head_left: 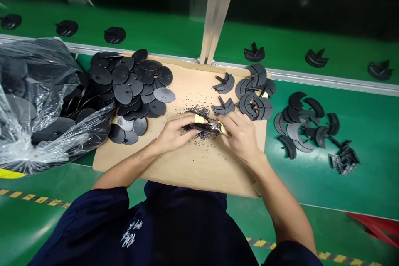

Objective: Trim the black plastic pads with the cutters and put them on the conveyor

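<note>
Over the middle of the cardboard sheet [193, 170], my left hand [174, 133] pinches a thin black plastic disc [201, 127] seen nearly edge-on. Yellow tape wraps one of its fingertips. My right hand [241, 135] is closed round nippers [215, 126] with a metal head, whose jaws meet the disc; the handles are mostly hidden by the fingers. Beneath both hands lie many tiny black plastic scraps [202, 136]. Left of my left hand is a heap of black oval discs [134, 81]. Curved black assemblies [254, 91] are piled beyond my right hand.
A clear plastic bag [46, 108] of discs stands at the left. On the green table at right lie loose curved pieces [299, 124] and a small pile of black pins [344, 158]. A metal post [216, 12] rises behind the cardboard. Several finished-looking parts [114, 35] line the green surface beyond the rail.
</note>
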### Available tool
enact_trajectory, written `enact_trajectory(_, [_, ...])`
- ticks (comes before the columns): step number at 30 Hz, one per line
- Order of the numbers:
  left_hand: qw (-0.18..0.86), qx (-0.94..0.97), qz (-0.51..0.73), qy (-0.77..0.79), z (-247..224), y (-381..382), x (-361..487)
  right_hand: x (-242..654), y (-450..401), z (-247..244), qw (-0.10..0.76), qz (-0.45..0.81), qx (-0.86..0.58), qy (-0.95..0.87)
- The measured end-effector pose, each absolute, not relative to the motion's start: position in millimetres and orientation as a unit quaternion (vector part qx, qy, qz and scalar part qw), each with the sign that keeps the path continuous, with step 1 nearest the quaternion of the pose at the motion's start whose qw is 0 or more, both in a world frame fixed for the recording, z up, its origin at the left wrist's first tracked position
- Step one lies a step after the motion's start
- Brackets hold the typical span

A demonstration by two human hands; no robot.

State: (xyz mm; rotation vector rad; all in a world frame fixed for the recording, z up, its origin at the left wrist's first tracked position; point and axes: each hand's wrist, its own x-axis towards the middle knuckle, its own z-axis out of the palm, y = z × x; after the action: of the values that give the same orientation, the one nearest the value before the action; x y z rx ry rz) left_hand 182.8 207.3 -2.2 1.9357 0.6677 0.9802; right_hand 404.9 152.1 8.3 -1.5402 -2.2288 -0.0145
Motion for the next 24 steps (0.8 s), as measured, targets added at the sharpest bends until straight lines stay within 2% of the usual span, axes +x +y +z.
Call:
enact_trajectory(10, [0.419, 0.773, 0.395, 0.267, -7, 206, 183, 403, 152, 8, 0.172, -0.089, -0.556, -0.809])
enact_trajectory(15, [0.402, 0.788, 0.367, 0.288, 6, 214, 176, 403, 153, 4, 0.241, -0.052, -0.567, -0.786])
enact_trajectory(19, [0.319, 0.806, 0.35, 0.355, 22, 257, 161, 400, 153, 6, 0.216, -0.031, -0.559, -0.8])
enact_trajectory(24, [0.168, 0.831, 0.31, 0.431, 44, 366, 150, 394, 146, 5, 0.182, -0.024, -0.529, -0.828])
